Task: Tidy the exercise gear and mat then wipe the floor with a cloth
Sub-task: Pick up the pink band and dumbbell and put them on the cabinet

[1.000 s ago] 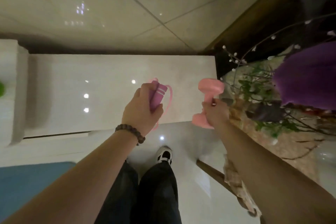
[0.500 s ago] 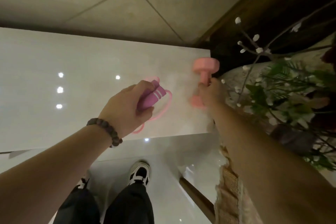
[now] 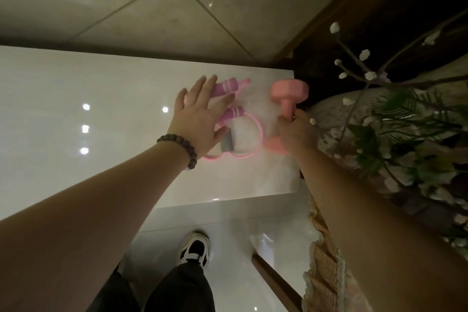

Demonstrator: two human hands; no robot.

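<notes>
Our main worry is the pink dumbbell (image 3: 286,114): it lies right by the far right corner of the glossy white cabinet top (image 3: 101,114), and if our right hand (image 3: 295,132) lets go while it sits askew, we judge it could roll off that edge toward the plant (image 3: 395,129) just beside it. Our right hand has its fingers curled round the dumbbell's middle bar, so it is clamped on. Our left hand (image 3: 197,119) has its fingers spread flat over the jump rope (image 3: 235,119); we grip nothing there, and the loose cord could slide on the slick top if we drag the hand away.

The jump rope has two purple handles with white bands and a pink cord looped beside them, lying on the cabinet top between our hands. The dumbbell is matte pink with blocky ends
</notes>
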